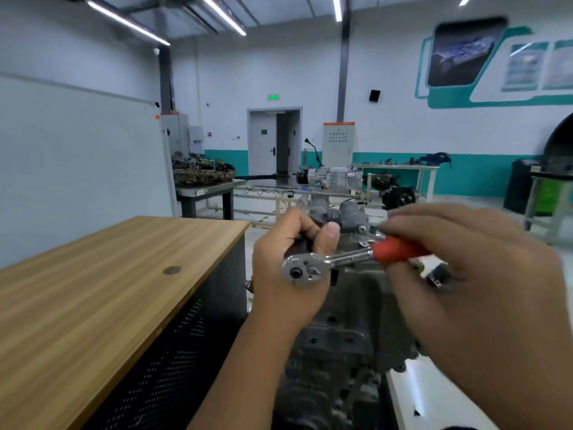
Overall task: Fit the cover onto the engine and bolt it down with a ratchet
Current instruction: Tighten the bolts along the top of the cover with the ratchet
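I see a ratchet (pixel 313 264) of bright, polished metal, its handle (pixel 395 249) a smooth red plastic. Below it the engine (pixel 338 346) looks like dull, rough grey cast metal. At my left, the cabinet top (pixel 102 283) is matt wood grain.

A single wide-angle head-worn camera looks forward and slightly down across a workshop, with straight lines bowing toward the frame edges. It sits close above the left hand (pixel 288 265) and right hand (pixel 477 274), which fill the near centre and right, over the engine (pixel 338 361). A wooden desk (pixel 102 283) lies near left; the door (pixel 263 142) stands far off.
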`<state>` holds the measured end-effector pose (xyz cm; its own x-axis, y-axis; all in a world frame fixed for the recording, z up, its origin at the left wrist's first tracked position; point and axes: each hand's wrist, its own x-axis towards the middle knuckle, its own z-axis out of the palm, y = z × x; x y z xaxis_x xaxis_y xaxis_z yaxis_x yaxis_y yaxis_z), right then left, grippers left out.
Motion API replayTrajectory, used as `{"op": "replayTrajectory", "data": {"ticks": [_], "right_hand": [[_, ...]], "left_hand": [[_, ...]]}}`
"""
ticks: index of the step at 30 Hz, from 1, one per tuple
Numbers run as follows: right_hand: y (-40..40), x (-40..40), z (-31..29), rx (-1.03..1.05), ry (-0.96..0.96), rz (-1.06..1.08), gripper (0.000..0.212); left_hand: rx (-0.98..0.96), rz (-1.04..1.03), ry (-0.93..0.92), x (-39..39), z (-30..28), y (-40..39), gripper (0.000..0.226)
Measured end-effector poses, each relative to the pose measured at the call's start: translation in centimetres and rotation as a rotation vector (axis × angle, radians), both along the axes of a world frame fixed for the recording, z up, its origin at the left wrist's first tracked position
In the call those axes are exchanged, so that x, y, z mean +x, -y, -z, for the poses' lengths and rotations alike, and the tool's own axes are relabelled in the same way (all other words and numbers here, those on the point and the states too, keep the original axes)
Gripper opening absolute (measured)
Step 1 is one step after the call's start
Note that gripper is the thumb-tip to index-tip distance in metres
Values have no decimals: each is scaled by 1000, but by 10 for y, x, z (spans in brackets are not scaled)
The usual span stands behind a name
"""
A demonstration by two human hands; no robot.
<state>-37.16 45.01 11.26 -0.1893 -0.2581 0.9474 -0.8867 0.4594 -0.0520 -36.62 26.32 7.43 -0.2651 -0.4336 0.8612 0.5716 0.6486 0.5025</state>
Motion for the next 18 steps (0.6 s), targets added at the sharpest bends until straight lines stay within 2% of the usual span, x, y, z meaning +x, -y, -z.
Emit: {"op": "replayTrajectory", "data": {"ticks": [2, 4, 7, 10, 13, 16, 18], "right_hand": [[0, 6, -3, 24, 15, 36, 13], [14, 25, 26, 112, 91, 19, 8], [26, 37, 56, 217, 209, -50, 14], [11, 20, 34, 160, 128, -43, 23], [-8, 4, -2, 96, 28, 41, 30], [-1, 27, 15, 192, 108, 15, 17], [13, 43, 34, 227, 234, -59, 26]], "left_hand": [[23, -3, 34, 0, -6, 0, 29], [73, 30, -30, -1, -14, 0, 31], [81, 3, -91, -6, -11, 0, 36], [101, 74, -104, -4, 1, 0, 36], [53, 36, -8, -4, 7, 2, 33], [168, 162, -42, -5, -5, 6, 38], [135, 168, -29, -7, -12, 8, 38]]}}
